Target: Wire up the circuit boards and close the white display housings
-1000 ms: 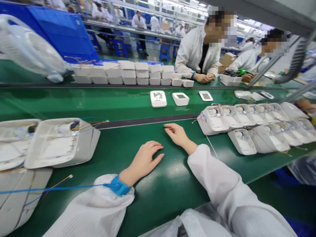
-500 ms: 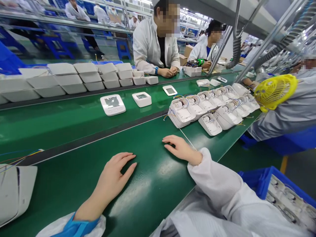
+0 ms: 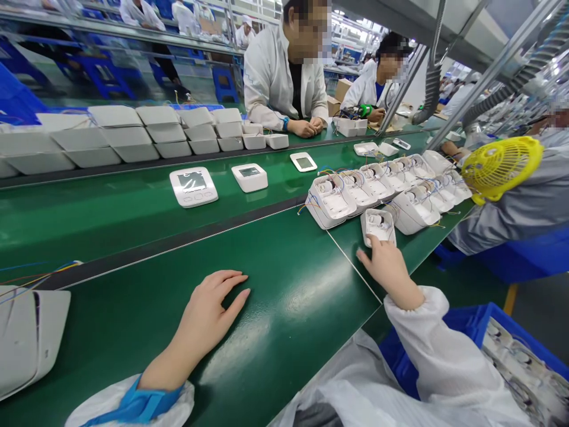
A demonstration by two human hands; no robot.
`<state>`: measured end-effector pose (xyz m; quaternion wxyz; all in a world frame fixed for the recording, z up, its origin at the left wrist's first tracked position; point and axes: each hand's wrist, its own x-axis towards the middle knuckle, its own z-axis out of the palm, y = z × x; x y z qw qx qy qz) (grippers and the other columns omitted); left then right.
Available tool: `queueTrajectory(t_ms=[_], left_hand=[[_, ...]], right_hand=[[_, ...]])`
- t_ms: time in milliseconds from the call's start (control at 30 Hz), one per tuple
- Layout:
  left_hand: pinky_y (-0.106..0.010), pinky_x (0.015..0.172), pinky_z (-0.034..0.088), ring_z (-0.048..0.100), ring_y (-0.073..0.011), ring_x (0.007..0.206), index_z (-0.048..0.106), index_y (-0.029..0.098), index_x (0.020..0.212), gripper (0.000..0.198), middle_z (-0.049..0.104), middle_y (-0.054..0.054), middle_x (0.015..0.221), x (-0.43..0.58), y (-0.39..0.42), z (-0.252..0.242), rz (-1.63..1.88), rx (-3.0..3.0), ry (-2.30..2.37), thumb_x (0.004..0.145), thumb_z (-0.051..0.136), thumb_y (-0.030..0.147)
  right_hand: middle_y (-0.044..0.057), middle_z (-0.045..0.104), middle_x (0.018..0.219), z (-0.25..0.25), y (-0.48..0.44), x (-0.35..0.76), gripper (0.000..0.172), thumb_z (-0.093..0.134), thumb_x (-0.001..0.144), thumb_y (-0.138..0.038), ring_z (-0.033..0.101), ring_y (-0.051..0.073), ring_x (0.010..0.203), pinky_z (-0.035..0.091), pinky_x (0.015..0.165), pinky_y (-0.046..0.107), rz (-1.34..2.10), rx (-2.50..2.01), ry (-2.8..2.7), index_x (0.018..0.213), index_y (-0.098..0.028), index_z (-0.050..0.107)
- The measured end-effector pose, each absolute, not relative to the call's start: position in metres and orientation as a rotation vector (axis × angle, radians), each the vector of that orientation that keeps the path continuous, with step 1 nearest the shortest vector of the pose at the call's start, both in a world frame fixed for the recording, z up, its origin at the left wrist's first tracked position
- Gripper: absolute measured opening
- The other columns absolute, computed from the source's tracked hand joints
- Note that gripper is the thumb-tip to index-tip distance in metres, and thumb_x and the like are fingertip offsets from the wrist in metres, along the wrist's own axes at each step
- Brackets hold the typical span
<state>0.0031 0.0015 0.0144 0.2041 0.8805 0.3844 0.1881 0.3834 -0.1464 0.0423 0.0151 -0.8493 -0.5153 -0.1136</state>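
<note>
My left hand (image 3: pixel 207 308) rests on the green bench with thumb and fingers apart, holding nothing. To the right, my right hand (image 3: pixel 386 264) reaches to a small white plastic housing (image 3: pixel 377 221) with a motor-like cylinder and wires inside. Its fingertips touch the housing's near edge, while the thumb stands apart to the left, not closed on it. Just behind are rows of similar white housings (image 3: pixel 334 204) with loose coloured wires. Another white housing (image 3: pixel 31 344) lies at the left edge, partly out of view, with wires above it.
On the green conveyor (image 3: pixel 111 207) lie white units with display screens (image 3: pixel 194 187). Stacked white housings (image 3: pixel 124 135) line its far side. A yellow fan (image 3: pixel 500 169) stands at right, and a blue crate (image 3: pixel 478 332) of parts is below. A co-worker (image 3: pixel 287 77) leans on the far side.
My right hand has moved right and forward to the small housing, which has turned. The left hand stays almost still. On the conveyor, the nearer display units have shifted slightly left.
</note>
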Motion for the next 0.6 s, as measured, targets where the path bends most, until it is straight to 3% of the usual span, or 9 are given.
queueTrajectory(t_ms=[233,367,433,533,600], left_hand=[[-0.050,0.098,0.050,0.059,-0.0314,0.116,0.070,0.022,0.111,0.041,0.067,-0.011,0.120,0.004,-0.001,0.018,0.537,2.448,1.065,0.092,0.050,0.053],[-0.049,0.099,0.048,0.059,-0.0299,0.115,0.068,0.021,0.112,0.039,0.067,-0.010,0.119,0.005,-0.001,0.014,0.604,2.436,1.032,0.093,0.050,0.049],[-0.048,0.099,0.048,0.059,-0.0286,0.114,0.068,0.020,0.112,0.037,0.068,-0.010,0.118,0.005,-0.002,0.014,0.638,2.414,1.017,0.095,0.048,0.046],[-0.046,0.100,0.046,0.061,-0.0259,0.112,0.069,0.021,0.107,0.035,0.071,-0.008,0.112,0.004,-0.005,0.017,0.662,2.366,0.973,0.098,0.041,0.039],[-0.046,0.102,0.043,0.060,-0.0262,0.116,0.069,0.022,0.104,0.030,0.072,-0.006,0.112,0.002,-0.007,0.024,0.622,2.381,0.885,0.096,0.045,0.039]], right_hand=[[0.017,0.071,0.089,0.061,-0.119,0.279,0.042,0.064,0.090,-0.037,0.067,0.033,0.088,0.054,0.074,0.044,-0.059,-2.192,-1.955,0.125,-0.013,0.060],[0.012,0.069,0.121,0.088,-0.129,0.224,0.046,0.065,0.090,-0.041,0.065,0.026,0.111,0.055,0.093,0.039,0.338,-1.372,-2.250,0.131,-0.022,0.057],[0.009,0.067,0.127,0.103,-0.137,0.214,0.043,0.061,0.093,-0.033,0.066,0.020,0.112,0.056,0.093,0.034,0.346,-1.020,-2.244,0.135,-0.026,0.054],[0.005,0.073,0.113,0.108,-0.134,0.225,0.040,0.056,0.092,-0.015,0.070,0.019,0.100,0.058,0.084,0.033,0.187,-1.011,-2.033,0.130,-0.030,0.057],[0.005,0.074,0.106,0.094,-0.120,0.241,0.032,0.055,0.092,-0.013,0.070,0.020,0.096,0.057,0.082,0.034,0.136,-1.201,-1.857,0.119,-0.029,0.064]])
